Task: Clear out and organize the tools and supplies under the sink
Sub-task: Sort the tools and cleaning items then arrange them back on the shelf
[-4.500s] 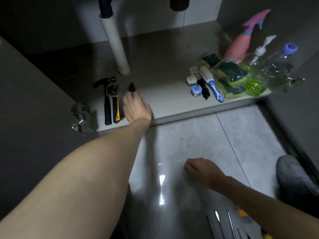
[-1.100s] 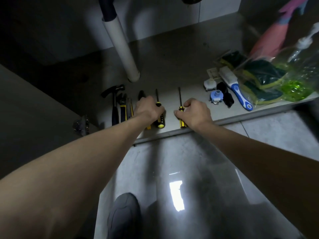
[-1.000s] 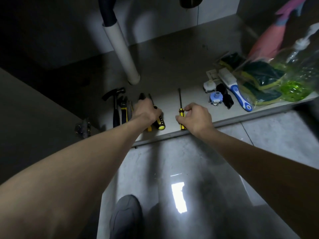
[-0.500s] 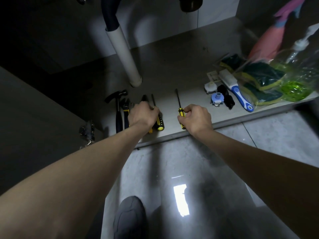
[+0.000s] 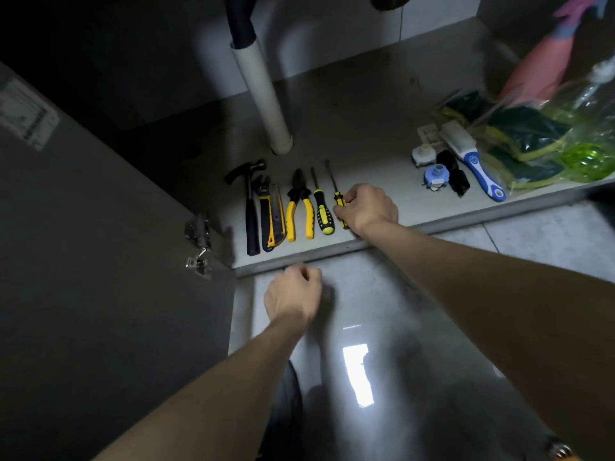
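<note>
A row of tools lies side by side along the front edge of the cabinet floor (image 5: pixel 366 134) under the sink, handles pointing at six o'clock: a black hammer (image 5: pixel 250 207) at the nine o'clock end, then an adjustable wrench (image 5: pixel 263 207), a yellow-and-black utility knife (image 5: pixel 275 217), yellow-handled pliers (image 5: pixel 300 207), a thick black-and-yellow screwdriver (image 5: pixel 321 207) and a thin yellow-handled screwdriver (image 5: pixel 336 194) at the three o'clock end. The right hand (image 5: pixel 367 207) rests on the cabinet floor with its fingers (image 5: pixel 342 212) closed around the thin screwdriver's handle, the shaft sticking out toward twelve o'clock. The left hand (image 5: pixel 293 294) is off the cabinet, over the tiled floor (image 5: pixel 432 294) just at six o'clock of the pliers, fingers curled in a loose fist and holding nothing. A white drain pipe (image 5: pixel 263 94) stands at twelve o'clock of the tools. Well off toward three o'clock sit the supplies: a white-and-blue scrub brush (image 5: pixel 472 161), a small blue fitting (image 5: pixel 436 176), a small white fitting (image 5: pixel 422 154), a black item (image 5: pixel 454 174) I can't identify, bagged green sponges (image 5: pixel 525 134), a green-liquid bottle (image 5: pixel 589 148) and a pink spray bottle (image 5: pixel 545 64). The open cabinet door (image 5: pixel 100 261) hangs at nine o'clock
</note>
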`<action>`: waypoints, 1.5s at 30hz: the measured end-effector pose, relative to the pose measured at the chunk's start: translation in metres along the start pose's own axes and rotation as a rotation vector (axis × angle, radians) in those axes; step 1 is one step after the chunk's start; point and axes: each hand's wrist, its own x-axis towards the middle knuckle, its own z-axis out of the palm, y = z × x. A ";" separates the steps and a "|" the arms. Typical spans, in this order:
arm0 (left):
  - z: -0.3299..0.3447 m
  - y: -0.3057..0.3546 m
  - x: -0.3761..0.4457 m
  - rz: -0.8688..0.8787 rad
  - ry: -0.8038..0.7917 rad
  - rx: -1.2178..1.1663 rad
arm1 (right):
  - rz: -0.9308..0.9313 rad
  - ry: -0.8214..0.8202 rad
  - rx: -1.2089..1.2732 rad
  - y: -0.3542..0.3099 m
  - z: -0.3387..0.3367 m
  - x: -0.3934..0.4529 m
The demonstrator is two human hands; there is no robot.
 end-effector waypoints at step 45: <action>0.194 0.070 -0.357 0.084 -0.659 0.145 | 0.709 -0.370 -0.307 0.325 -0.066 -0.428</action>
